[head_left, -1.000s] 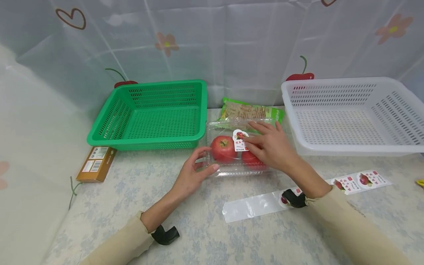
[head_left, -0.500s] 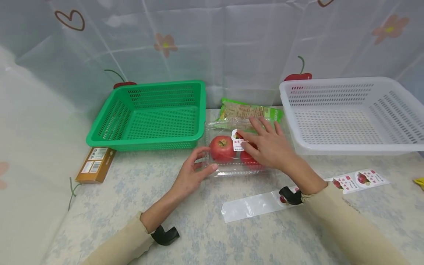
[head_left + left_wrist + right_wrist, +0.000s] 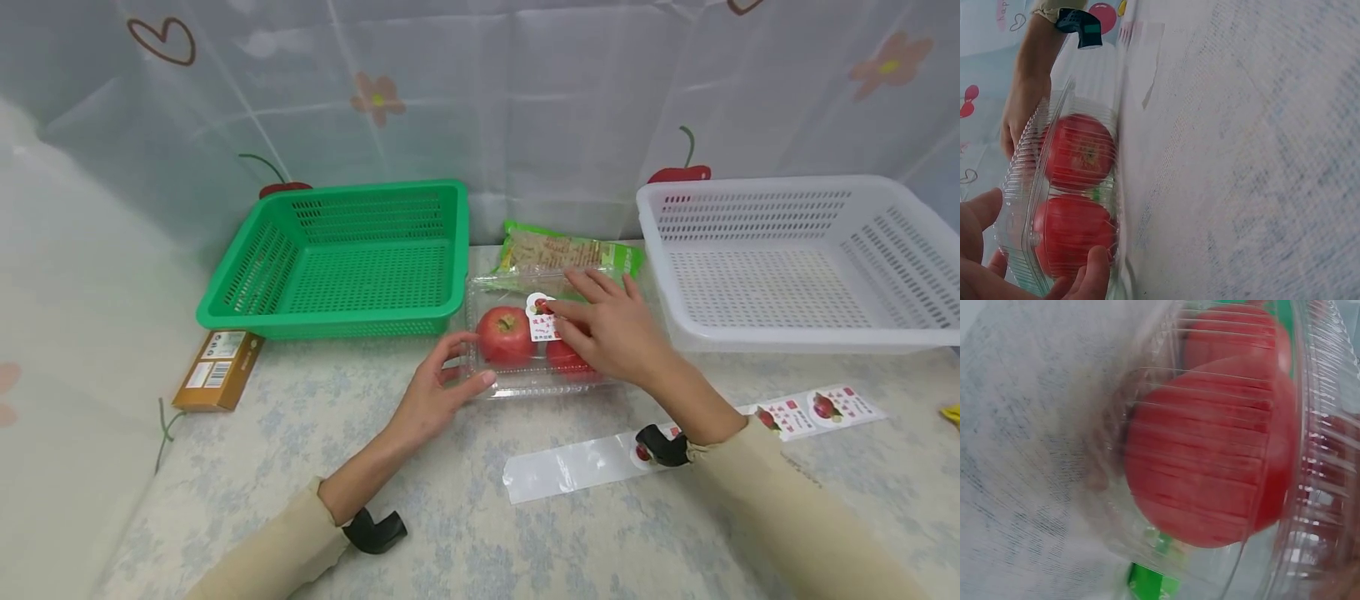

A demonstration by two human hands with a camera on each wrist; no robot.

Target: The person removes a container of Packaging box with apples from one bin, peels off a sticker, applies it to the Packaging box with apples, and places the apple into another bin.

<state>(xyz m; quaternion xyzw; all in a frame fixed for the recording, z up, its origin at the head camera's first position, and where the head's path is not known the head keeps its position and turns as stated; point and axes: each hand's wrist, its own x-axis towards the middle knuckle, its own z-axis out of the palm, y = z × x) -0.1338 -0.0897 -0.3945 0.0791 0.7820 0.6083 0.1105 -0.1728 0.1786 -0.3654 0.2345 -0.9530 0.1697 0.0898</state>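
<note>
Little has been shifted since the earlier frames: the right hand [image 3: 611,333] is still laid on the lid with straight fingers [image 3: 581,312] pressed beside the sticker [image 3: 542,317]. The left hand [image 3: 435,398] is curled round the near left corner of the clear box [image 3: 498,379], in which two apples [image 3: 505,335] are held. The box is set on the table [image 3: 450,517], between a green basket [image 3: 341,262] and a white basket [image 3: 795,258].

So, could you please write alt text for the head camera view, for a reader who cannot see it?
Two hands work on a clear plastic box of red apples on a table: the left hand holds its near-left corner, and the right hand presses a sticker on the lid. A green basket and a white basket stand behind.
</note>
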